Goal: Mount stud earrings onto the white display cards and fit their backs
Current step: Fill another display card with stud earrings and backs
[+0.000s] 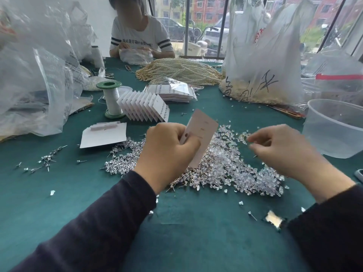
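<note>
My left hand point(169, 150) grips a white display card point(204, 132), held upright and tilted above the table. To its right, my right hand point(282, 148) hovers over a heap of clear earring backs point(245, 173), its thumb and forefinger pinched together; what they pinch is too small to tell. Loose stud earrings point(121, 160) lie in a pile left of the card and under it. A fanned row of filled cards point(145, 107) stands behind, and a blank card point(104, 136) lies flat at the left.
A green-capped thread spool point(111, 101), bagged cards point(172, 93), pearl strands point(178, 71) and large plastic bags point(263, 61) crowd the green table point(59, 193). A clear plastic tub point(335, 126) stands at the right. Another person sits across, working.
</note>
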Demonstrator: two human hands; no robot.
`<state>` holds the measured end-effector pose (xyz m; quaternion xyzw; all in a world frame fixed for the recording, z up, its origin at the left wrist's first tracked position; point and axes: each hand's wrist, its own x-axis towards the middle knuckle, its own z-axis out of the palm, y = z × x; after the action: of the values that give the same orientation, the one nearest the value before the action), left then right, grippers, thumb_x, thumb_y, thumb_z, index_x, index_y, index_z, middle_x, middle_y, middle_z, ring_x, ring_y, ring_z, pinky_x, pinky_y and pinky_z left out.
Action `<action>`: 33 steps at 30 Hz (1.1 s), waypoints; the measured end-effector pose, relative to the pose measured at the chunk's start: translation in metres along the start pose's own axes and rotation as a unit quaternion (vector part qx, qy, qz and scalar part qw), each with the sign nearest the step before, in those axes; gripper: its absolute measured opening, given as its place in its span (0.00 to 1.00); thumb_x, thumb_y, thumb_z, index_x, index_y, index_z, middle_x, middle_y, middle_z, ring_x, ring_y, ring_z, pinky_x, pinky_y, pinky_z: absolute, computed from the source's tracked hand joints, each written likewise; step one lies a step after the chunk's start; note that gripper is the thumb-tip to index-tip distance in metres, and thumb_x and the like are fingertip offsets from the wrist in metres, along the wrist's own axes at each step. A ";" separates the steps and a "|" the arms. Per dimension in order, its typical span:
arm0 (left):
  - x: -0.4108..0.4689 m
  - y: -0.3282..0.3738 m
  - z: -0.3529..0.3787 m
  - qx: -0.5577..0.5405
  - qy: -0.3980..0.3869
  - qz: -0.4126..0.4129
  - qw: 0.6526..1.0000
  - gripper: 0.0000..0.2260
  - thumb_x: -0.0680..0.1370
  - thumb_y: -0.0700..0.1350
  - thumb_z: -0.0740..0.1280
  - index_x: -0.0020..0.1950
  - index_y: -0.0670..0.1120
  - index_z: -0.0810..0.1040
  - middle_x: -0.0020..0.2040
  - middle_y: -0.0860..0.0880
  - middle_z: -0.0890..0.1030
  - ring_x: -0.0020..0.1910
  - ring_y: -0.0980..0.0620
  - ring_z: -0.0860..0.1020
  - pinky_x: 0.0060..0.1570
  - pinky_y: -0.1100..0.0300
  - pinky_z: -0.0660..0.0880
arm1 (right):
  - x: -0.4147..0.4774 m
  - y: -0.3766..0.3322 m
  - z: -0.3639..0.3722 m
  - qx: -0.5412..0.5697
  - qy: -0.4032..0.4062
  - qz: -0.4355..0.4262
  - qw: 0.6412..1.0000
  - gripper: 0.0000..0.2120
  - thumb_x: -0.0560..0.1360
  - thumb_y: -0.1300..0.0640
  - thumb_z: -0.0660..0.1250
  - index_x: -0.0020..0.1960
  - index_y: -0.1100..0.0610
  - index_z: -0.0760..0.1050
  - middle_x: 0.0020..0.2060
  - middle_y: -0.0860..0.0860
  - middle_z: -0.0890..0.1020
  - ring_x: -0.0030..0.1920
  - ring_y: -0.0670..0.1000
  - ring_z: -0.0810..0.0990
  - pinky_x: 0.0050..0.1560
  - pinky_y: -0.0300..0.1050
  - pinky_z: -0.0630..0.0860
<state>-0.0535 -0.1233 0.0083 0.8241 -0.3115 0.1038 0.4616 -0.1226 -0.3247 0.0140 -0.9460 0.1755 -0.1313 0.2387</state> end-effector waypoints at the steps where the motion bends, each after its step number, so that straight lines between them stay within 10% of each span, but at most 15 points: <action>1: 0.001 -0.001 -0.001 -0.003 -0.001 -0.010 1.000 0.16 0.72 0.42 0.66 0.27 0.34 0.71 0.23 0.48 0.67 0.21 0.55 0.63 0.21 0.67 0.59 | 0.003 0.008 -0.001 -0.066 -0.013 0.009 0.998 0.09 0.73 0.58 0.67 0.52 0.52 0.81 0.40 0.47 0.81 0.36 0.41 0.75 0.33 0.32 0.67; 14: 0.003 -0.006 0.000 0.000 -0.009 -0.036 0.999 0.15 0.71 0.42 0.66 0.29 0.32 0.73 0.24 0.46 0.69 0.22 0.54 0.62 0.20 0.68 0.60 | 0.002 0.005 0.014 -0.061 -0.017 -0.066 0.996 0.08 0.68 0.59 0.72 0.33 0.48 0.80 0.28 0.40 0.73 0.32 0.38 0.71 0.32 0.21 0.65; 33: 0.000 -0.005 0.011 -0.188 -0.048 -0.128 0.973 0.20 0.63 0.46 0.62 0.39 0.28 0.77 0.42 0.27 0.78 0.34 0.48 0.73 0.38 0.54 0.69 | -0.029 -0.049 0.045 0.201 0.172 -0.260 0.929 0.03 0.68 0.68 0.72 0.39 0.61 0.81 0.37 0.50 0.80 0.37 0.46 0.79 0.41 0.41 0.77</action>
<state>-0.0519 -0.1306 -0.0010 0.7597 -0.2395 -0.0563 0.6020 -0.1210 -0.2549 -0.0049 -0.8533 -0.0679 -0.3823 0.3479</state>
